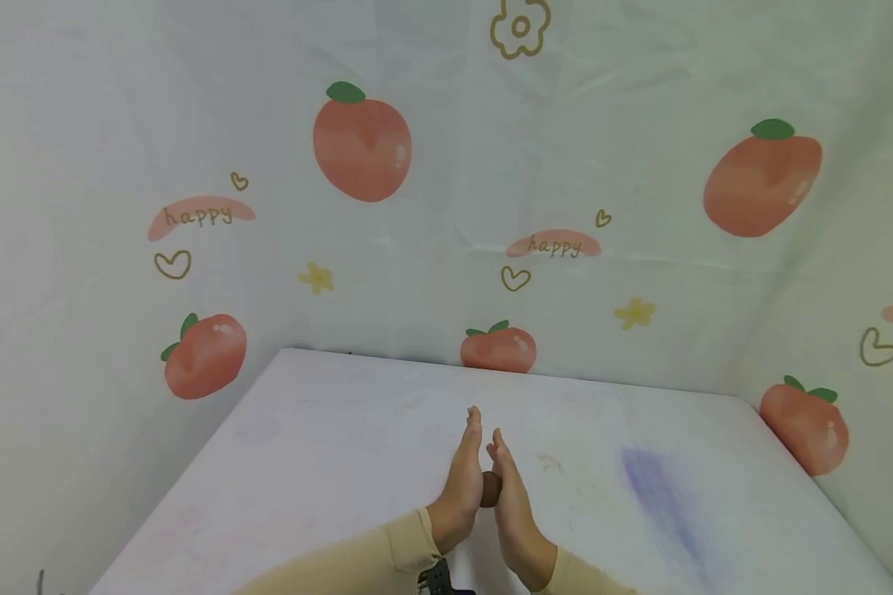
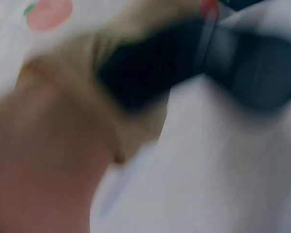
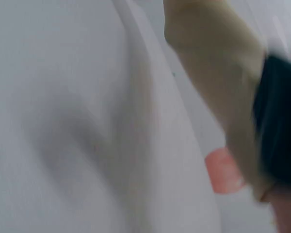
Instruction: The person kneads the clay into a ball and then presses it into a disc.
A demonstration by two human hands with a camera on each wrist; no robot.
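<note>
Between the two upright palms in the head view sits a small dark brown ball (image 1: 490, 489), its surface plain and its material not clear. My left hand (image 1: 461, 479) presses on it from the left, fingers straight and pointing up and away. From the right, the palm of my right hand (image 1: 516, 500) faces it, its fingers also extended. The fingertips of the two hands stand a little apart. Much of the ball is hidden by the palms. Both wrist views are blurred and show sleeves and bare skin, not the ball.
A white table (image 1: 327, 430) with faint coloured stains lies beneath the hands. Behind it hangs a pale curtain (image 1: 432, 273) printed with peaches, hearts and "happy". A dark wrist strap (image 2: 150, 63) crosses the beige sleeve (image 2: 72, 58); another dark band (image 3: 281, 121) shows in the right wrist view.
</note>
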